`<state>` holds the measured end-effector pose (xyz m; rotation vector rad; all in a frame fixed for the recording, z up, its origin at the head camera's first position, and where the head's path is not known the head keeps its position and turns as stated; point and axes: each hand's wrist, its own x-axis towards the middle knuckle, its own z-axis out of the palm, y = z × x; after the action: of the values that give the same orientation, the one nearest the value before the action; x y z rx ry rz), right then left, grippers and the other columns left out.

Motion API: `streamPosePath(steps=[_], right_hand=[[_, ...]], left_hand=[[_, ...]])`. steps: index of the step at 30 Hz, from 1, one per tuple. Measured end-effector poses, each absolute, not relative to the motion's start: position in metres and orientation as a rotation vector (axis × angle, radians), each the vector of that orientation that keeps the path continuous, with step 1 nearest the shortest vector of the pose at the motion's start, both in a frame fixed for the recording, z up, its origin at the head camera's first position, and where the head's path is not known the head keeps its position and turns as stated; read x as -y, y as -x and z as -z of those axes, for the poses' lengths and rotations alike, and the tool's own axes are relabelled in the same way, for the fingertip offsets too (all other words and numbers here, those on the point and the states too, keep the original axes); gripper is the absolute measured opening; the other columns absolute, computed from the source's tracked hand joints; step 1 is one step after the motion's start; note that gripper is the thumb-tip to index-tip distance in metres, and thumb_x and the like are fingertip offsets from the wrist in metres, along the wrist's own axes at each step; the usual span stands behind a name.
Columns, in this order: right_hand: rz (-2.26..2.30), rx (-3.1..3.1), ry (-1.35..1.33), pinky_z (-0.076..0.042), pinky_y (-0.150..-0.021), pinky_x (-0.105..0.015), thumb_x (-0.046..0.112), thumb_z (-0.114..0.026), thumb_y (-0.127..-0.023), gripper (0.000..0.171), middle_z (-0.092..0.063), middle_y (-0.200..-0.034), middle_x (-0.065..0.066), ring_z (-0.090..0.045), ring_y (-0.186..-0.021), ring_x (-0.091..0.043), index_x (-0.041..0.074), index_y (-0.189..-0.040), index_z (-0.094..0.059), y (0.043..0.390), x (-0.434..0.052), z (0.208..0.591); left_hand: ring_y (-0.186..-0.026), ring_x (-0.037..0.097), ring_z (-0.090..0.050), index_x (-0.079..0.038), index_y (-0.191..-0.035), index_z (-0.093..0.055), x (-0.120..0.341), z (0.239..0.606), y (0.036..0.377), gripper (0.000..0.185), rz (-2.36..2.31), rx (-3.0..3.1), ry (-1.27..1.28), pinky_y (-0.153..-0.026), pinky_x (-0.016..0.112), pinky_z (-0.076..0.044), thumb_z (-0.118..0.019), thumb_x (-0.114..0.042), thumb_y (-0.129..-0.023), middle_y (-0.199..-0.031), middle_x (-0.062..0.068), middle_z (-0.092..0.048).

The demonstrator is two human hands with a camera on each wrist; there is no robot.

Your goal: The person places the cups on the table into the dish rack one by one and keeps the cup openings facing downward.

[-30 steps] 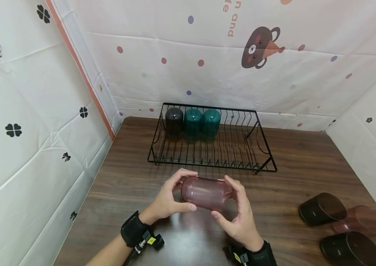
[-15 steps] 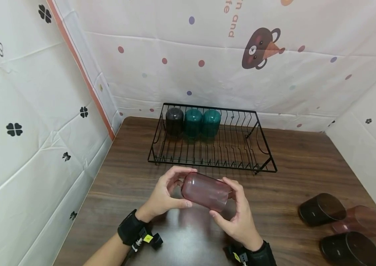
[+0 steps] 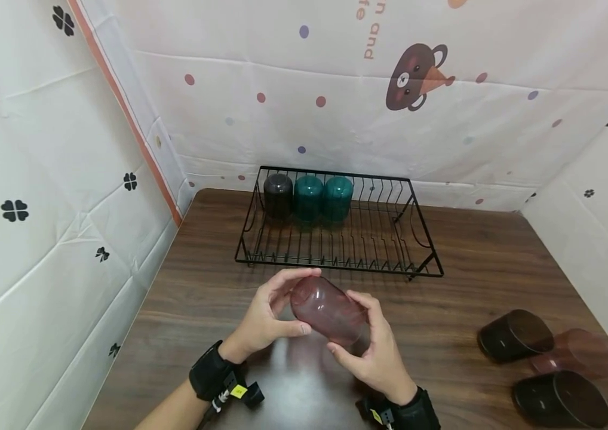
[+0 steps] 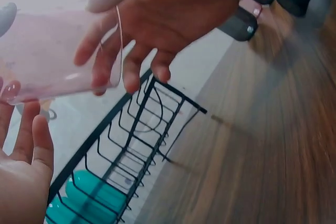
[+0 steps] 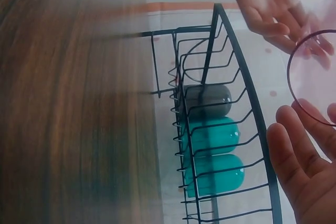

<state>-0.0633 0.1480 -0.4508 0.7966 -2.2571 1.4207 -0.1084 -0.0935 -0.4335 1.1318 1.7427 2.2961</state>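
A clear pink cup lies sideways between my two hands, above the table in front of the rack. My left hand grips its rounded closed end, thumb below and fingers above. With thumb and fingers, my right hand holds the open end; the cup's rim shows in the right wrist view. The left wrist view shows fingers of the right hand through and around the clear wall of the cup.
A black wire dish rack stands at the back of the wooden table. Upside down in its left part are a dark grey cup and two teal cups. At right lie two dark cups and a pink cup.
The pink cup has tilted, its closed end now up and turned more toward the camera. My left hand has risen slightly; both hands keep their hold.
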Motion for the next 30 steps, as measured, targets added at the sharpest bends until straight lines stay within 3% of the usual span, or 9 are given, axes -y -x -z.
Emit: streamPosePath(steps=[7,17,23,30], right_hand=[[-1.383,2.293,-0.79,-0.054,-0.088,-0.03,0.021,-0.09,-0.076,0.087,-0.057,-0.137,-0.006,-0.06,-0.112,-0.015,0.007,-0.148,-0.042,0.063,-0.147,0.451],[-1.39,2.367,-0.714,-0.054,-0.087,-0.029,0.019,-0.092,-0.073,0.089,-0.058,-0.136,0.001,-0.061,-0.112,-0.014,0.017,-0.147,-0.042,0.061,-0.149,0.45],[-1.385,2.395,-0.701,-0.054,-0.093,-0.029,0.019,-0.092,-0.074,0.087,-0.06,-0.136,0.002,-0.062,-0.117,-0.014,0.018,-0.146,-0.042,0.062,-0.149,0.45],[-1.441,2.4,-0.702,-0.053,-0.098,-0.029,0.019,-0.09,-0.077,0.092,-0.059,-0.14,0.002,-0.063,-0.121,-0.015,0.021,-0.151,-0.037,0.062,-0.149,0.451]], left_hand=[[-0.137,0.026,-0.051,0.0,-0.148,-0.046,0.087,0.421,0.108,0.073,-2.23,-1.8,-1.186,-0.11,0.033,-0.048,-0.083,-0.013,-0.086,-0.151,0.019,-0.05],[-0.127,0.023,-0.057,-0.013,-0.147,-0.052,0.076,0.403,0.113,0.071,-1.998,-1.99,-1.246,-0.096,0.035,-0.055,-0.085,-0.025,-0.085,-0.148,0.007,-0.056],[-0.12,0.016,-0.06,-0.023,-0.145,-0.053,0.072,0.391,0.116,0.073,-1.816,-2.127,-1.263,-0.094,0.033,-0.055,-0.088,-0.022,-0.081,-0.143,-0.003,-0.06],[-0.116,0.01,-0.062,-0.024,-0.144,-0.054,0.065,0.383,0.118,0.071,-1.696,-2.191,-1.362,-0.095,0.032,-0.055,-0.087,-0.025,-0.081,-0.136,-0.007,-0.062]])
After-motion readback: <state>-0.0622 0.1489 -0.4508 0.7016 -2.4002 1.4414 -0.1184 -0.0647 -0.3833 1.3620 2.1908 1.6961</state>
